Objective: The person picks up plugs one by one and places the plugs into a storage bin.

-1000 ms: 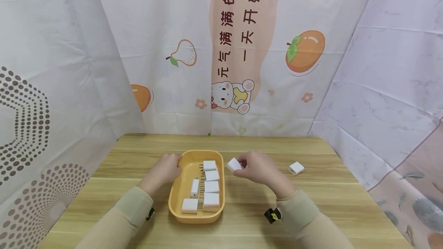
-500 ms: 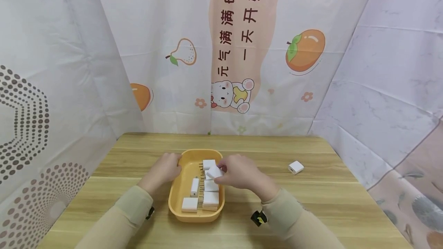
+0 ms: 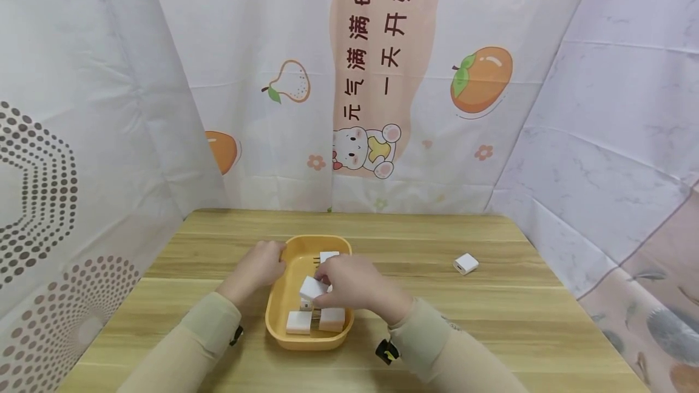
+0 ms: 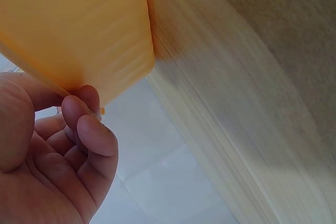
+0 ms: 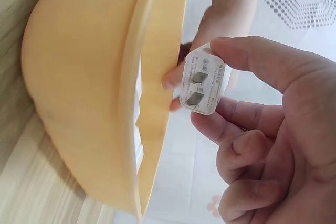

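A white charger plug (image 5: pixel 203 83) is pinched between the thumb and fingers of my right hand (image 3: pixel 352 282); its two flat metal prongs face the right wrist camera. In the head view that plug is above the middle of the yellow plastic basket (image 3: pixel 271 320). My left hand (image 3: pixel 262 264) grips the basket's left rim near its far corner, thumb and fingers pinching the edge in the left wrist view. Inside the basket lie several more white charger plugs (image 3: pixel 298 322), some of them hidden under my right hand.
One more white charger plug (image 3: pixel 466 264) lies by itself on the wooden table (image 3: pixel 426 320), to the right of the basket. A printed cloth (image 3: pixel 262 193) hangs behind the table's far edge, with cloth at both sides.
My right hand has carried the pinched charger plug leftward from beside the basket, over its right rim, to above its middle. My left hand stays on the rim.
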`<state>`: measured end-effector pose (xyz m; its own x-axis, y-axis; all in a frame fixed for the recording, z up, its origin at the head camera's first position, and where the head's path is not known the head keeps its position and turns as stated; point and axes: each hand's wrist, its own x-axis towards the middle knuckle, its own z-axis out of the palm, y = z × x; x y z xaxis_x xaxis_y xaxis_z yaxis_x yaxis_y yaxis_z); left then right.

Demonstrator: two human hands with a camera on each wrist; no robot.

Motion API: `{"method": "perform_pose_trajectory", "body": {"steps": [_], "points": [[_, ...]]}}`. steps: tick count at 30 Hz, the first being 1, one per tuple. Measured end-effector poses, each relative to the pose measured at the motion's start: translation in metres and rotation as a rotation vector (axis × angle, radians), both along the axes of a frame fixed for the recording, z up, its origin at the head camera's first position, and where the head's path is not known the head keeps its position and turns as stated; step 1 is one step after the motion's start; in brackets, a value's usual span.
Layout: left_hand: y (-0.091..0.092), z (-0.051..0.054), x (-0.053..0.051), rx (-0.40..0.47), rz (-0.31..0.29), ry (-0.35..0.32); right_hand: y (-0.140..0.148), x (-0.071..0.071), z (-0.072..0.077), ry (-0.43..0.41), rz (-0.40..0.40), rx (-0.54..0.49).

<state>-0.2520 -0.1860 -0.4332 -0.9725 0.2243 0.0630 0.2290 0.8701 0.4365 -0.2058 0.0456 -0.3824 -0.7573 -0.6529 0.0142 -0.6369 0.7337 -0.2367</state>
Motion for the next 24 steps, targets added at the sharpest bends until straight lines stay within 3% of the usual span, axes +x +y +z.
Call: {"method": "perform_pose_trajectory", "body": {"steps": [15, 24], "points": [[0.001, 0.001, -0.002, -0.029, -0.005, 0.033, -0.019, 0.006, -0.005, 0.017, 0.062, 0.037], [0.002, 0.001, -0.003, -0.017, 0.000, 0.018, -0.027, 0.005, -0.008, 0.038, 0.073, 0.069]]}}
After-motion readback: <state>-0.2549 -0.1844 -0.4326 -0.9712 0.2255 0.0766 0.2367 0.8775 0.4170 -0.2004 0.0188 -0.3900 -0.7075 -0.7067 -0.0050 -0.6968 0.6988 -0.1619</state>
